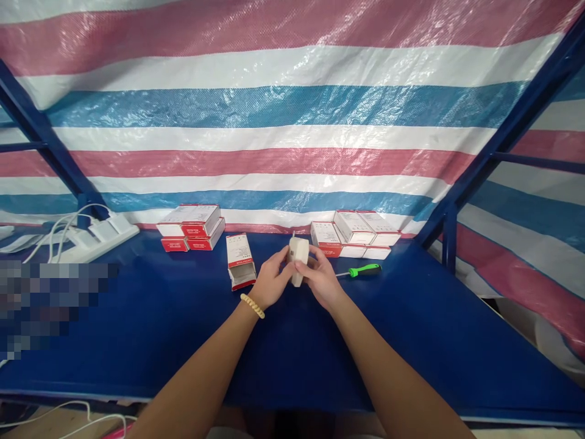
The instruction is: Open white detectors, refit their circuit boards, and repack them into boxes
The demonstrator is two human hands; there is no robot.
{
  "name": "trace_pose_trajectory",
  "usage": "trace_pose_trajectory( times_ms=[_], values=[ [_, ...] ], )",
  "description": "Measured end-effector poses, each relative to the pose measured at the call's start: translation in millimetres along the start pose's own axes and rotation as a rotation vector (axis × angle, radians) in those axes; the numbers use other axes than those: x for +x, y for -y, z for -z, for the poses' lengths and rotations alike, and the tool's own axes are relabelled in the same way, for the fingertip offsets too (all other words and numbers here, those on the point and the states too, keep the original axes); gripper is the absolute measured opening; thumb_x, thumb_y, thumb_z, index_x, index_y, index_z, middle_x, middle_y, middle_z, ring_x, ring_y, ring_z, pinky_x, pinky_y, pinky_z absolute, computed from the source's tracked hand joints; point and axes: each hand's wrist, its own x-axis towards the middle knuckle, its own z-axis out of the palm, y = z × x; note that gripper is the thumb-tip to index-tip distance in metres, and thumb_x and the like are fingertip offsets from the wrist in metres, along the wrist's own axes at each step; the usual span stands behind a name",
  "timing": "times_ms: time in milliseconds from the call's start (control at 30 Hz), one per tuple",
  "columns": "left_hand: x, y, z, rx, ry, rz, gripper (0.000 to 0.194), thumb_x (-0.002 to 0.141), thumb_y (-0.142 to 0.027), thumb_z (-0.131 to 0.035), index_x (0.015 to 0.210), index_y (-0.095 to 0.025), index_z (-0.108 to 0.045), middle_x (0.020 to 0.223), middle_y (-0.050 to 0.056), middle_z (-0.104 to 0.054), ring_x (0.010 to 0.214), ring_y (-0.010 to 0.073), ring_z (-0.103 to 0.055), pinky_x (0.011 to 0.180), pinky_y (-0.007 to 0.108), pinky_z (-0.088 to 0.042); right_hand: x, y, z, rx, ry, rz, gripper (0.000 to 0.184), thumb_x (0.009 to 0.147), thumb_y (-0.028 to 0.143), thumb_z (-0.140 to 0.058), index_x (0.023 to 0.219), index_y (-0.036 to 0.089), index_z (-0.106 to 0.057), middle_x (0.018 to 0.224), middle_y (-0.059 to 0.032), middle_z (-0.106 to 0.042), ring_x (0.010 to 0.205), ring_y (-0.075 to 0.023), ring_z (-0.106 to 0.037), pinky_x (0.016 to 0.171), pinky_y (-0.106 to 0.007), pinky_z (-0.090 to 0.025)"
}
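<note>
Between my hands, above the middle of the blue table, is a small white plastic device (pixel 299 251), probably the detector named on the boxes. My left hand (pixel 273 277) grips its left side, the thumb on its face. My right hand (pixel 323 277) holds the right side, fingers curled behind it and thumb in front. A short thin piece sticks up from its top. Left of my hands lies an opened red and white box (pixel 240 253), its near end open and its inside showing. Near my right hand lies a screwdriver (pixel 365 270) with a green and black handle.
Red and white boxes (pixel 196 219) are stacked at the back left, and more boxes (pixel 356 228) at the back right. A white power strip (pixel 98 241) with plugs and cables sits far left. Blue metal posts (pixel 498 146) and striped sheeting (pixel 283 103) enclose the blue table (pixel 292 353).
</note>
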Motion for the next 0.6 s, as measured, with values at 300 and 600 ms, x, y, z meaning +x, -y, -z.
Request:
trace_pose_trajectory(
  times_ms=[300,600],
  values=[
    [-4.4,-8.0,-1.1,0.248,0.053,-0.245,0.061,0.067,-0.025,-0.072,0.126,-0.021,-0.055,0.124,0.01,-0.058,0.113,0.0245,-0.056,0.101,0.04,-0.044,0.0,-5.2,-1.1,-0.161,-0.151,0.153,0.067,0.055,0.025,-0.084,0.113,0.024,-0.05,0.093,0.0004,-0.066,0.08,-0.0141,-0.065,0.064,-0.023,-0.056],
    [-0.2,1.8,7.5,0.044,-0.005,-0.064,0.036,0.089,-0.036,-0.05,0.12,-0.02,-0.058,0.12,0.008,-0.064,0.106,0.0231,-0.062,0.092,0.037,-0.049,7.1,7.6,8.6,-0.184,-0.158,-0.021,0.043,0.075,0.06,-0.062,0.083,0.02,-0.051,0.057,-0.0013,-0.064,0.039,-0.0169,-0.06,0.025,-0.02,-0.037]
  ],
)
